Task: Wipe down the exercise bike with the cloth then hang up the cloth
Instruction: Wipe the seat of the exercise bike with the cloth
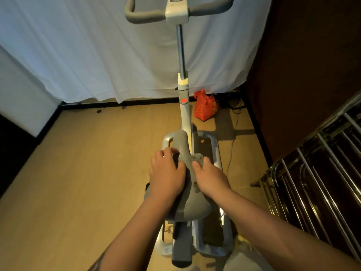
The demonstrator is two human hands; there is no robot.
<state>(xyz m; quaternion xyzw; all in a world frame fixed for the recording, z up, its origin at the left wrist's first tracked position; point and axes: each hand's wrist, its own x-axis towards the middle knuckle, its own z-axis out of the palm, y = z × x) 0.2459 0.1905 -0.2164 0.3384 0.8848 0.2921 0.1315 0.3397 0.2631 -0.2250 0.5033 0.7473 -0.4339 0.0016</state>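
The bike (pixel 184 106) stood on the wooden floor (pixel 88 173), its handlebars (pixel 140 16) toward a white sheet (pixel 97 55) hung across the far wall. Both hands met on the grey saddle (pixel 192 204). The left hand (pixel 166 173) lay over the saddle's left side, fingers curled down round its narrow front; that grip closed on the saddle. The right hand (pixel 210 178) pressed the grey cloth (pixel 196 160) against the saddle's right side, thumb and fingers bunching the cloth, part of which showed above the knuckles. A red bag (pixel 205 108) sat on the floor beyond the bike's post. A metal rack (pixel 316 182) stood at the right, apart from the bike.
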